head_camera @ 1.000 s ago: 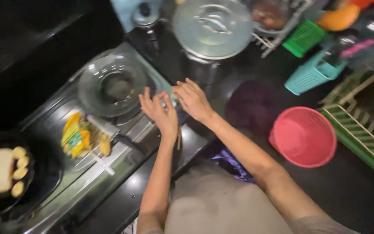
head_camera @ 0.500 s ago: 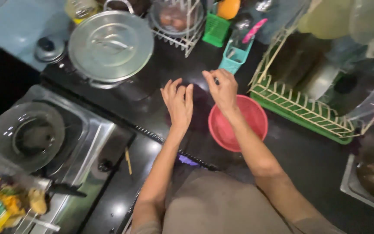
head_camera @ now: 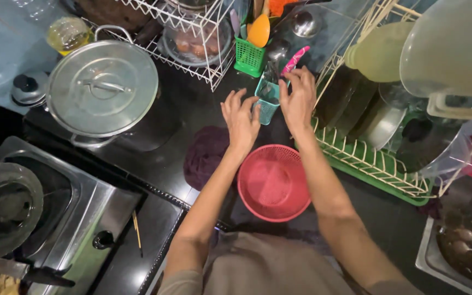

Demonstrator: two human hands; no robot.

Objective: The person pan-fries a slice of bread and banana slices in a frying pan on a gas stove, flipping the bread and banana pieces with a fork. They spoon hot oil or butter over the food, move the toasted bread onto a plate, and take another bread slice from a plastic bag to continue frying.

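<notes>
Compared with the picture from half a second before, both hands are now farther up the dark counter: then they hovered with spread fingers above the pink basket, now they flank the small teal basket, and the view sits closer to the back wall.

From the left, the glass lid [head_camera: 6,207] on the stove is cut by the frame edge, and below it only part of a dark knife handle shows. The big steel pot [head_camera: 103,90] with its lid stands behind the stove (its body is mostly in shadow). A dark purple cloth [head_camera: 206,155] lies on the counter, hard to make out against the black surface.

The left hand [head_camera: 241,120] has its fingers apart and slightly bent; the fingertips touch the left side of the teal basket [head_camera: 267,101]. This basket stands just in front of the green utensil basket [head_camera: 248,56], between the 2 hands. The right hand [head_camera: 299,98] has loosely curled fingers at the basket's right rim, near a pink handle [head_camera: 295,59]; I cannot tell if they really grip it. The pink basket [head_camera: 273,183] lies below, between the forearms.

At the right, the dish rack [head_camera: 367,158] holds bowls and pitchers, partly cut off, and the sink corner is too dark to read.
</notes>
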